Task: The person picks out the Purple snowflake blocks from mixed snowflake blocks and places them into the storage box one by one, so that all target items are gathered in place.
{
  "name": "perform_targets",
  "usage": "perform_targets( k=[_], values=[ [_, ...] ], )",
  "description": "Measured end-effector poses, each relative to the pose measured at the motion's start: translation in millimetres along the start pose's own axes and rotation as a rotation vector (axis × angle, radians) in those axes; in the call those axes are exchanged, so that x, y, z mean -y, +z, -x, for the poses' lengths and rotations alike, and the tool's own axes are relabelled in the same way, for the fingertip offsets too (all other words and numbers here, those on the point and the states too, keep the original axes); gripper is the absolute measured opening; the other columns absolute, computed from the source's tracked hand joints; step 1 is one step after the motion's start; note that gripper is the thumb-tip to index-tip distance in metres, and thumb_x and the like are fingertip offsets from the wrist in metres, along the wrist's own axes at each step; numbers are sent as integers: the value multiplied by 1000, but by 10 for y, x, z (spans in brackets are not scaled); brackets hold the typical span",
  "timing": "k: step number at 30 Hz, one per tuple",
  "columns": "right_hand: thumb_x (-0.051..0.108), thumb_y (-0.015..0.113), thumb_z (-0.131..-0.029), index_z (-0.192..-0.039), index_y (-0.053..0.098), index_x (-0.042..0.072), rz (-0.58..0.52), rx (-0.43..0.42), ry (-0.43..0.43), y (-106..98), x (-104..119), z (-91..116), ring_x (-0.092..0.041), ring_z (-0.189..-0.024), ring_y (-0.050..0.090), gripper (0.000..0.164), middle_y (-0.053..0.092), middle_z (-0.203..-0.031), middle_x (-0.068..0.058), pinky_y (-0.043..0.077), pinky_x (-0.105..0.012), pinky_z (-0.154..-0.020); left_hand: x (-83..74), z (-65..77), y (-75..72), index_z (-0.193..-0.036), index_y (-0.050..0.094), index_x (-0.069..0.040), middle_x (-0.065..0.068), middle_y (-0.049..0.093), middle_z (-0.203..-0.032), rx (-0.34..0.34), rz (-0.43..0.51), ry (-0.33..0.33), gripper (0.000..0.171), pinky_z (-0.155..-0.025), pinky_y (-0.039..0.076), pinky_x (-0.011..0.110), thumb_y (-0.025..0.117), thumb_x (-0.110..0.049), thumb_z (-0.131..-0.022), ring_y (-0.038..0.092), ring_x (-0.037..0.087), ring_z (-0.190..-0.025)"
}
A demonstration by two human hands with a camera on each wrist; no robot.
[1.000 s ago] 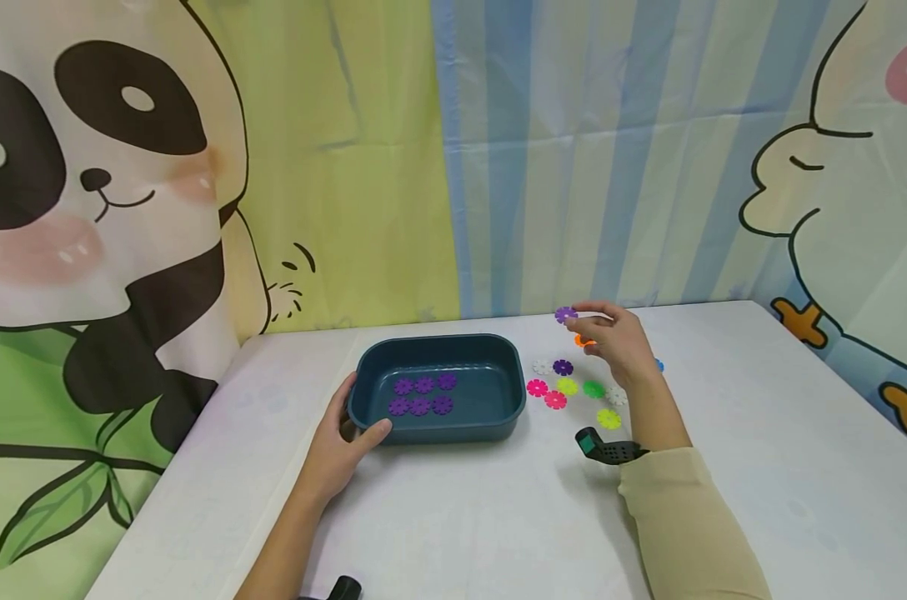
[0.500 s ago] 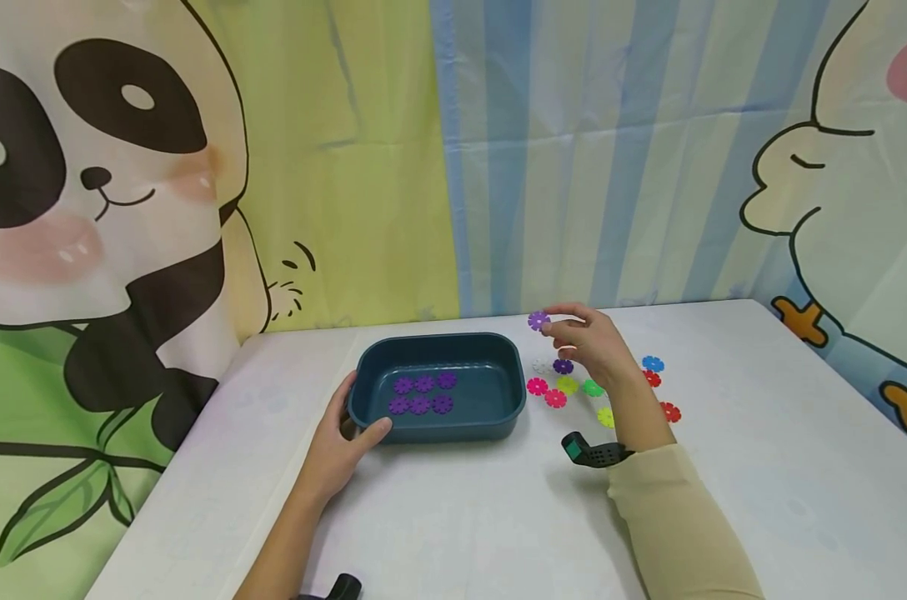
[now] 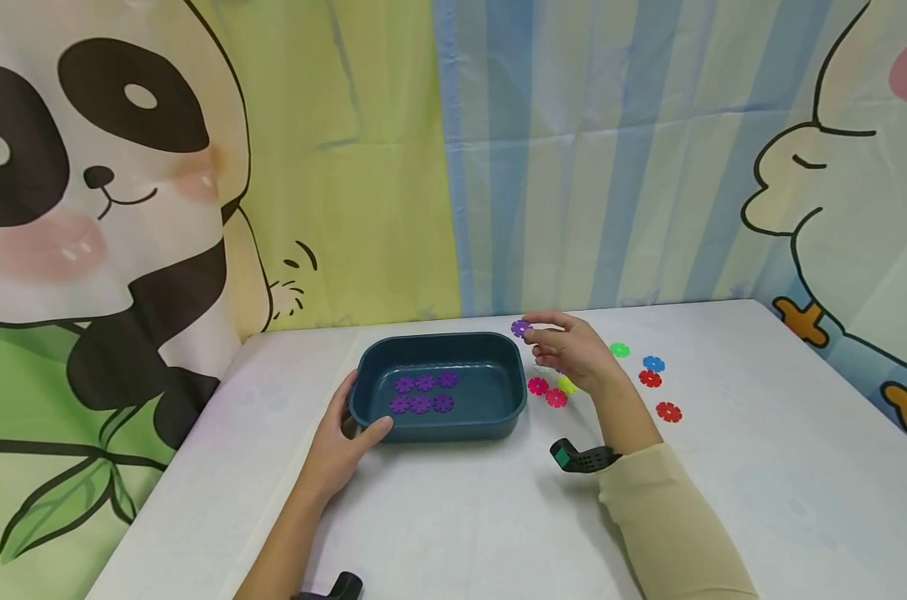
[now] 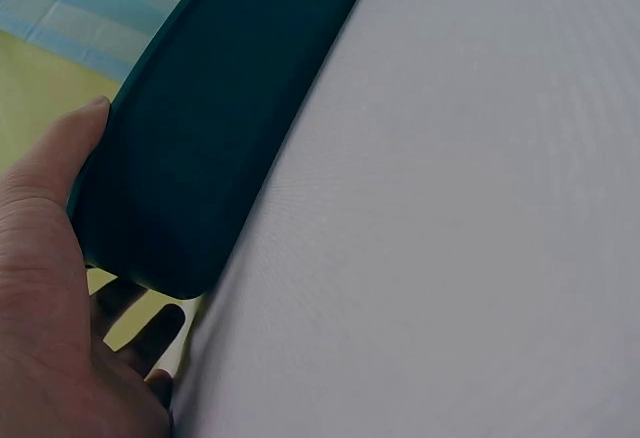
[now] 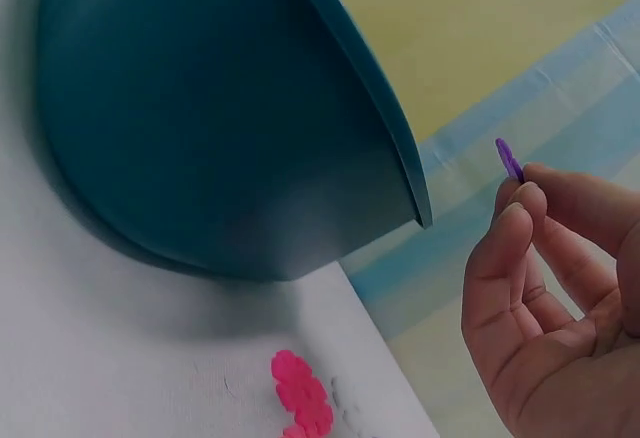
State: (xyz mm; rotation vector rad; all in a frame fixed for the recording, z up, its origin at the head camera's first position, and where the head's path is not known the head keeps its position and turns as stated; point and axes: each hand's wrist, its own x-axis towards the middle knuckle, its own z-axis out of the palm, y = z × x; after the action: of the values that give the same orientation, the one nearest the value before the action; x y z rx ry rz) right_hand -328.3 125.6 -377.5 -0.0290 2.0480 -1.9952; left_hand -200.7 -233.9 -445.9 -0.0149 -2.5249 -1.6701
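A dark teal rectangular tub [image 3: 453, 432] stands on the white-covered table, with two rows of purple flower-shaped discs [image 3: 424, 383] flat on its floor. At the tub's left end my left hand [image 3: 336, 454] grips the wall, thumb at the front; the left wrist view shows the fingers curling past the tub's end [image 4: 200, 138]. My right hand [image 3: 576, 354] pinches another purple flower-shaped disc [image 3: 520, 328] between thumb and fingertips. It is raised just beyond the tub's back right corner. The right wrist view shows that disc [image 5: 508, 159] edge-on, apart from the tub.
Right of the tub lie loose flower discs: pink ones [image 3: 556, 398], a yellow one [image 3: 567, 384], a green one [image 3: 620, 350], a blue one [image 3: 653, 363] and red ones [image 3: 668, 412]. My right hand and forearm cover others. A printed curtain [image 3: 543, 167] hangs behind the table.
My right hand has moved left toward the tub with the pinched purple disc, uncovering green, blue and red discs on the right. The left hand and tub stay put.
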Motion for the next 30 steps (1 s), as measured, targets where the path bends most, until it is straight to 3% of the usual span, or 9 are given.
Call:
perform_targets(
  k=[13,21,30],
  values=[
    [23,71,-99,-142,61,15,36,57,-7,219,42,-54,-24,-92,62,45,64,-118,-12,60,-24,-76,-10,-3,1,-166,18,-30,8,27,-171,-7,1,-20,93,-126,25,57,77,-36,-93,33,37,-154],
    [19,68,-101,-138,63,12,70,120,-31,314,130,-70,-20,-80,61,38,64,-112,-14,61,-25,-73,-16,-7,6,-166,18,-31,7,28,-170,-10,-10,-18,94,-126,25,57,77,-38,-93,34,37,-154],
    [11,68,-100,-135,65,10,74,192,3,622,188,-75,-17,-73,62,35,64,-120,-21,63,-30,-74,-9,-12,2,-166,18,-30,8,27,-171,-11,-11,-23,93,-126,25,57,77,-38,-93,33,37,-154]
  ],
)
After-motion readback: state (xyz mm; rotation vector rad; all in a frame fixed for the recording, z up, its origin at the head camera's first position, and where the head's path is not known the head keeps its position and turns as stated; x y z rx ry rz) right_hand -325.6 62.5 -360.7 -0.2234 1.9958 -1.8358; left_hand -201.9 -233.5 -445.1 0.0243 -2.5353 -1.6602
